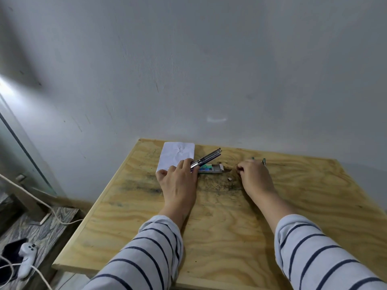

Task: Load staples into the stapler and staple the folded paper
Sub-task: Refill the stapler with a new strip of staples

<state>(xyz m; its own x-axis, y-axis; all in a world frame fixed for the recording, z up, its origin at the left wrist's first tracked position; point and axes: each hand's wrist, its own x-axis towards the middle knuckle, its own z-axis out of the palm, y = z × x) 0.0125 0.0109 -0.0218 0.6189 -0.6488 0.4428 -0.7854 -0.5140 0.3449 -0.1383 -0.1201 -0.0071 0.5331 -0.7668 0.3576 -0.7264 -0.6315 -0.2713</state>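
Note:
My left hand [179, 178] grips the near end of a silver stapler [207, 159], whose far end tilts up and to the right above the table. A folded white paper [176, 156] lies flat at the table's far left, just beyond that hand. A small staple box [211, 168] with a blue-green label lies open under the stapler. My right hand [254, 177] rests knuckles-up on the wood to the right of the box, fingers curled; what the fingertips pinch, if anything, is hidden. A loose bit of staples [229, 179] lies between the hands.
The plywood table [219, 227] stands against a grey wall. A small green-and-metal object [263, 161] lies just beyond my right hand. On the floor at the left are a white power strip [26, 259] and cables.

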